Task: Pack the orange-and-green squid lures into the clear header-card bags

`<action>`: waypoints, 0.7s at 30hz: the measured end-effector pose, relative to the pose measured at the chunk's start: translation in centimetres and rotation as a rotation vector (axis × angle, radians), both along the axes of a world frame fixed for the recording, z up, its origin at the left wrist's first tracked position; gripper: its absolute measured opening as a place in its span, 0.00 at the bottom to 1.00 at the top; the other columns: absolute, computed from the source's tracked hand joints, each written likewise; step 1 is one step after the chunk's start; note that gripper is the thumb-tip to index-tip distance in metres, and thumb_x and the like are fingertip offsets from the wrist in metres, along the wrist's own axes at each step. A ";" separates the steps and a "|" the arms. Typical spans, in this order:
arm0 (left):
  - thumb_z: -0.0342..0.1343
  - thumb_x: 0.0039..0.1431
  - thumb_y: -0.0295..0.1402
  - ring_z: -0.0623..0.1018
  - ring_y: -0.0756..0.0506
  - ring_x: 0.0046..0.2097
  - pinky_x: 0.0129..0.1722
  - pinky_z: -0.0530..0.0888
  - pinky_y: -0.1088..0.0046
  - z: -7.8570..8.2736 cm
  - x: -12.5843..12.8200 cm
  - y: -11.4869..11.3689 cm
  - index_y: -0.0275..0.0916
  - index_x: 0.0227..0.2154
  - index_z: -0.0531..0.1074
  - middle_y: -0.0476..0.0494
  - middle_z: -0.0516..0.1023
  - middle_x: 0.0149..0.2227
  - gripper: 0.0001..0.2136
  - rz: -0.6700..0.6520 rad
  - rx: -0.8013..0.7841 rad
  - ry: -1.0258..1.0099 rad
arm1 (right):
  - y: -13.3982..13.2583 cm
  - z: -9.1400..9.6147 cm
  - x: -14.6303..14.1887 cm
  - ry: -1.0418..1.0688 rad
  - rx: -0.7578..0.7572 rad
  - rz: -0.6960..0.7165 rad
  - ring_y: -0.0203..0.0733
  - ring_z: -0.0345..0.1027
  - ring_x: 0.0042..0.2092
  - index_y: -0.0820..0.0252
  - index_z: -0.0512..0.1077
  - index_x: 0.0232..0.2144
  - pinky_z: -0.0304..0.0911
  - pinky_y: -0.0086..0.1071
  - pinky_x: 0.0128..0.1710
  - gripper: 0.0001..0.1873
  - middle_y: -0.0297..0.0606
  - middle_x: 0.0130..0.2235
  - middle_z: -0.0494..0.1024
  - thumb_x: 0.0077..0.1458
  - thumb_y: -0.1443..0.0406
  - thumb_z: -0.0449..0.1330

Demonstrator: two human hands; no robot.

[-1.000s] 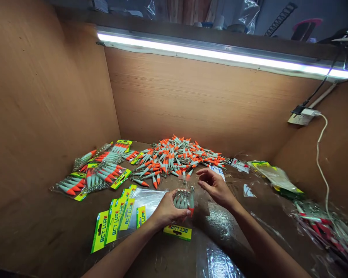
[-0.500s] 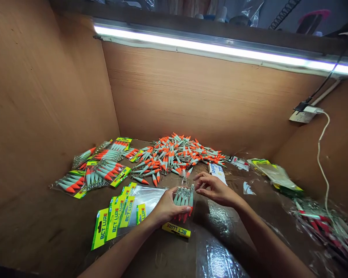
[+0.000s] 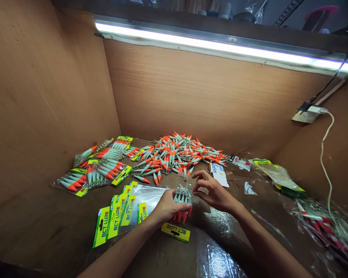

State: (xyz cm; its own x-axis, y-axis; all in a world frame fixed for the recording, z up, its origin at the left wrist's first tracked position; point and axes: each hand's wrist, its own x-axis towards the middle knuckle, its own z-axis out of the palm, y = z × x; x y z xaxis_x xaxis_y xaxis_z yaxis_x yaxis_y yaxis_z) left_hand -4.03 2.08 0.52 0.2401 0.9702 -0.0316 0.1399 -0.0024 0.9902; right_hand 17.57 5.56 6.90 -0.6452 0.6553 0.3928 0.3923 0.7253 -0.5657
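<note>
My left hand (image 3: 169, 205) is closed around a row of fishing lures (image 3: 182, 200), its thumb across their lower part. These lures are pale with orange tips pointing toward me and wire hooks at the far end. A yellow BCT LURE header card (image 3: 175, 232) lies just below them, seemingly part of a clear bag around the lures. My right hand (image 3: 214, 192) hovers beside the hook ends, fingers bent and apart, with nothing visible in them. Left of my hands, several clear bags with BCT LURE cards (image 3: 113, 220) overlap in a fan.
A large heap of loose orange-tipped lures (image 3: 174, 152) lies at the back. Filled lure packets (image 3: 100, 170) are piled at the left. A handwritten paper slip (image 3: 219, 175), another stack of bags (image 3: 278, 177) and red-and-white lures (image 3: 321, 222) lie to the right.
My right hand has shifted slightly, its fingers still bent beside the hook ends. My left hand keeps its hold on the lures. The camera view has moved a little.
</note>
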 end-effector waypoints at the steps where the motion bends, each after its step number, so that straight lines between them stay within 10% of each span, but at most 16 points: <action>1: 0.69 0.46 0.38 0.78 0.44 0.33 0.33 0.72 0.72 0.0 0.0 0.0 0.32 0.38 0.77 0.45 0.82 0.33 0.18 -0.006 -0.004 -0.003 | 0.0 0.1 0.1 -0.010 -0.006 0.007 0.48 0.64 0.57 0.56 0.75 0.35 0.62 0.42 0.55 0.02 0.42 0.52 0.68 0.59 0.68 0.63; 13: 0.73 0.36 0.40 0.73 0.48 0.22 0.21 0.67 0.76 1.1 -1.5 1.7 0.40 0.54 0.71 0.53 0.77 0.24 0.37 -0.513 -0.206 0.186 | -2.0 -2.4 4.6 -0.250 -0.257 0.025 0.42 0.69 0.43 0.54 0.78 0.33 0.64 0.36 0.47 0.03 0.36 0.42 0.71 0.59 0.65 0.63; 21: 0.74 0.28 0.37 0.79 0.40 0.31 0.26 0.70 0.73 0.9 1.5 2.7 0.46 0.57 0.69 0.47 0.80 0.35 0.45 -0.533 0.151 0.600 | -3.4 -5.2 7.0 -0.117 -0.293 -0.057 0.44 0.68 0.49 0.55 0.76 0.35 0.62 0.37 0.51 0.03 0.38 0.48 0.72 0.57 0.68 0.63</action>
